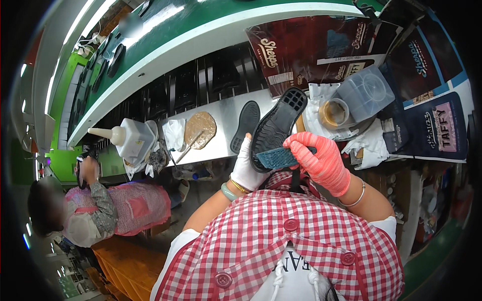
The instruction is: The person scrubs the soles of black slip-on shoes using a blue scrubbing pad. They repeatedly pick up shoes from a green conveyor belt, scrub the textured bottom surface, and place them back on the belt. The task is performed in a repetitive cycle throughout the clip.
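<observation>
My left hand (249, 161), in a white glove with bare fingertips showing, grips the heel end of a black shoe sole (273, 125) close in front of my chest. The sole tilts up and away, its hollow inner side facing me and a grid of pockets at its far end. My right hand (321, 163), in a coral-pink glove, is closed on a flat teal brush (277, 158) with a dark handle. The brush lies over the near end of the sole; whether its bristles touch is hidden. Just left, a second black sole (245, 125) rests on the metal bench (221, 145).
On the bench stand a white nozzle bottle (135, 141), crumpled white paper (174, 135) and a brown disc (203, 125) with a stick across it. Right are a clear plastic container (369, 90) and amber-stained cup (333, 113). Beyond runs a green conveyor (201, 25). A co-worker (125, 208) works at left.
</observation>
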